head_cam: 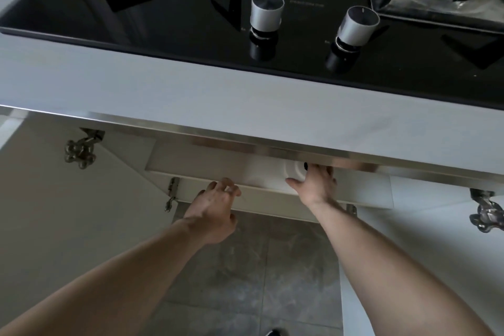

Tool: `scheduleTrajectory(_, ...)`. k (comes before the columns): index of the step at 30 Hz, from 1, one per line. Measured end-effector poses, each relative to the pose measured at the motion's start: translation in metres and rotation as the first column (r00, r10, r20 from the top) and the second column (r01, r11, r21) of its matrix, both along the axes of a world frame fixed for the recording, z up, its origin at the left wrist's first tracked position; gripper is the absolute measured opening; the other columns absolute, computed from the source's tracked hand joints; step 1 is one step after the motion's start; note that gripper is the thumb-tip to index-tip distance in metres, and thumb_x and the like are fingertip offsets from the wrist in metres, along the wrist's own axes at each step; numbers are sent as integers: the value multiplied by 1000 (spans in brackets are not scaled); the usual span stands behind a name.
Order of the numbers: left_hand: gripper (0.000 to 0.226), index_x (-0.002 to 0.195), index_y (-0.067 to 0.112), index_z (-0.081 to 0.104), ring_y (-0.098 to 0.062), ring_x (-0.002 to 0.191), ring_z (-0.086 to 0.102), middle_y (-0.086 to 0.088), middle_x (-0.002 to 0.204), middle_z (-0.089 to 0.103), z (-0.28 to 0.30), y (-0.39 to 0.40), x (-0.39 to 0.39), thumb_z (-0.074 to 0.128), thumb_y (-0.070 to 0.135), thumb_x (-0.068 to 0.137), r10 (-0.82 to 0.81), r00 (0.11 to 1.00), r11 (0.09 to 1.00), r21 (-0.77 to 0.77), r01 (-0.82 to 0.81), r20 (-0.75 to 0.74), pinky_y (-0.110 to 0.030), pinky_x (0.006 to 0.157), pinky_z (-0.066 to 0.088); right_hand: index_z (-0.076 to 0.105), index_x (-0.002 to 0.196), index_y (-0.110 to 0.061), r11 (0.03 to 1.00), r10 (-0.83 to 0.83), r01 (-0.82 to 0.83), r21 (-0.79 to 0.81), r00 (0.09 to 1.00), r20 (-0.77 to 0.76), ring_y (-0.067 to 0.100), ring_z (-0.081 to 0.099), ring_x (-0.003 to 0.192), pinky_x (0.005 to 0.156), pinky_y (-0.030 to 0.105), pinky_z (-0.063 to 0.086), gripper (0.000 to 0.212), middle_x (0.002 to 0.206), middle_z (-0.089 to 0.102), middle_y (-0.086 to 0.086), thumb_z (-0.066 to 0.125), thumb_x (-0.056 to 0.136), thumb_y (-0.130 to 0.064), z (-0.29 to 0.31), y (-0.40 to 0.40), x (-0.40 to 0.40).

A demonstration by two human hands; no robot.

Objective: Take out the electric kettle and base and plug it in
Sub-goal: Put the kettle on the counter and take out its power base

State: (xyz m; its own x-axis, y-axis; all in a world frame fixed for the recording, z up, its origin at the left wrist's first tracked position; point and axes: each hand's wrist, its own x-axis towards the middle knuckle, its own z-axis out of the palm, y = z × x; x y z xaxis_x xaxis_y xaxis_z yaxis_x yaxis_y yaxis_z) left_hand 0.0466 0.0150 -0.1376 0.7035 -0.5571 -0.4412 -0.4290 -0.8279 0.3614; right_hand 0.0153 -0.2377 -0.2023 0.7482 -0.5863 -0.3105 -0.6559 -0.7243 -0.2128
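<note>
A white round object [295, 170] with a small black spot lies on the shelf inside the open cabinet, mostly hidden under the counter lip. It is the kettle or its base; I cannot tell which. My right hand [316, 183] reaches in and touches it, with the thumb spread along its lower rim and the fingers at its right side. The fingertips are partly hidden, so the grip is unclear. My left hand [215, 204] hovers over the shelf's front edge to the left, fingers apart and holding nothing.
Above the cabinet runs a white countertop [191, 90] with a black glass gas hob [191, 16] and two silver knobs [266, 12]. Both cabinet doors stand open, the left door [68, 213] and the right door [436, 240], showing their hinges. Grey floor tiles [259, 267] lie below.
</note>
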Motion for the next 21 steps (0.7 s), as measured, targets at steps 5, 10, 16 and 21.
scheduleTrajectory(5, 54, 141, 23, 46, -19, 132, 39, 5, 146, 37, 10, 5, 0, 56, 22, 88, 18, 1000, 1000, 3, -18, 15, -37, 110, 39, 63, 125, -20, 996, 81, -81, -49, 997, 2, 30, 55, 116, 89, 39, 45, 59, 123, 67, 6, 73, 79, -56, 8, -3, -13)
scheduleTrajectory(10, 55, 141, 24, 46, -19, 133, 39, 5, 146, 36, 13, 10, -1, 56, 23, 87, 18, 1000, 1000, 23, -19, 23, -37, 110, 40, 68, 116, -18, 991, 112, -109, -81, 993, 28, 29, 61, 107, 92, 37, 44, 62, 111, 72, 6, 72, 75, -64, 18, -8, -16)
scheduleTrajectory(16, 55, 140, 23, 48, -22, 131, 41, 4, 144, 39, 21, 21, -14, 56, 24, 85, 33, 999, 996, 78, -33, -1, -39, 105, 42, 60, 122, -29, 973, 231, -225, -55, 965, 125, 21, 53, 112, 87, 32, 42, 73, 123, 59, -7, 72, 59, -65, 37, 11, -55)
scheduleTrajectory(21, 58, 143, 20, 44, -26, 134, 38, 0, 147, 38, 72, 43, -42, 58, 27, 88, 62, 997, 991, 121, -56, -42, -40, 110, 41, 58, 123, -32, 971, 209, -216, 101, 975, 80, 17, 51, 115, 90, 30, 45, 76, 126, 53, -14, 71, 55, -63, 101, 37, -101)
